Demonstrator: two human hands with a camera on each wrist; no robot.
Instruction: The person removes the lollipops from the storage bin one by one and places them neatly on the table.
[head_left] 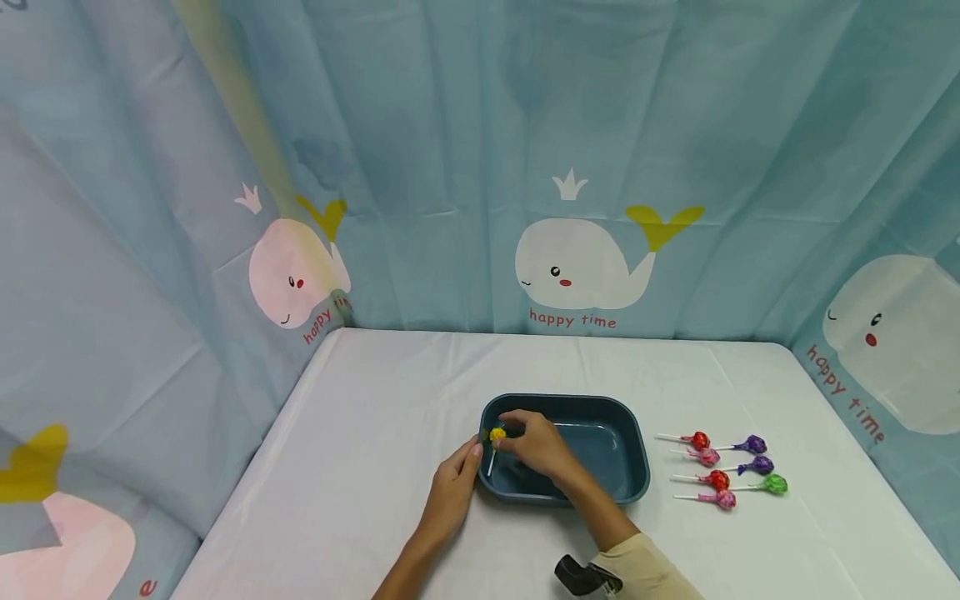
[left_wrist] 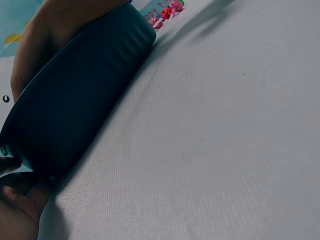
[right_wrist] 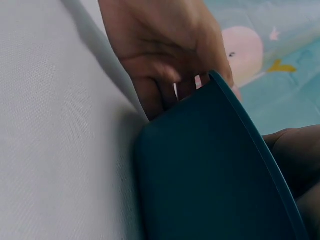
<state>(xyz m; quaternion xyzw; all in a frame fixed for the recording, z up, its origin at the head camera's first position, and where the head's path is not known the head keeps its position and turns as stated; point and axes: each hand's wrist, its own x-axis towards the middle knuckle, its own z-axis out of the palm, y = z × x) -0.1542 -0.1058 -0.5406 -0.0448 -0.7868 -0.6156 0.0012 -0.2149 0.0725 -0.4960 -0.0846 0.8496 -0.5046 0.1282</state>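
Note:
A dark blue rectangular basin (head_left: pixel 603 450) stands on the white table. My left hand (head_left: pixel 452 487) holds its left end, thumb near the rim and fingers against the outer wall; in the right wrist view that hand (right_wrist: pixel 170 45) shows beside the basin wall (right_wrist: pixel 200 165). Inside the basin's left end, my right hand (head_left: pixel 542 447) pinches a yellow lollipop (head_left: pixel 497 434) by its head, the white stick pointing down toward the viewer. The left wrist view shows mostly the basin's outer wall (left_wrist: pixel 80 90), which hides the lollipop and the right fingertips.
Right of the basin lie several wrapped lollipops in loose rows: red (head_left: pixel 701 440), pink (head_left: pixel 708 457), purple (head_left: pixel 755 444) and green (head_left: pixel 776 484). A black wrist device (head_left: pixel 581 575) sits at the right sleeve. A whale-print curtain (head_left: pixel 450 167) borders the table.

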